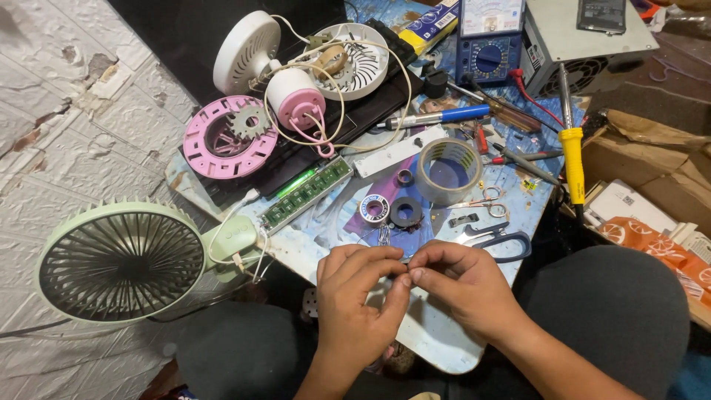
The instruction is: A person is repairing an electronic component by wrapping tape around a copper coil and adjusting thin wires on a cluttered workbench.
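1. While both hands meet just above the near edge of the cluttered blue work board [444, 348], the left hand [361, 296] and right hand [461, 285] pinch together on a tiny part, too small to identify, held between the fingertips [406, 275]
2. Just beyond the hands lie a small solder spool [374, 209], a black ring [405, 212] and a roll of clear tape [448, 170]
3. Far to the left stands an assembled pale green fan [122, 261]; farther off, the pink-and-white fan parts [229, 137] lie opened, so reassembly looks unfinished
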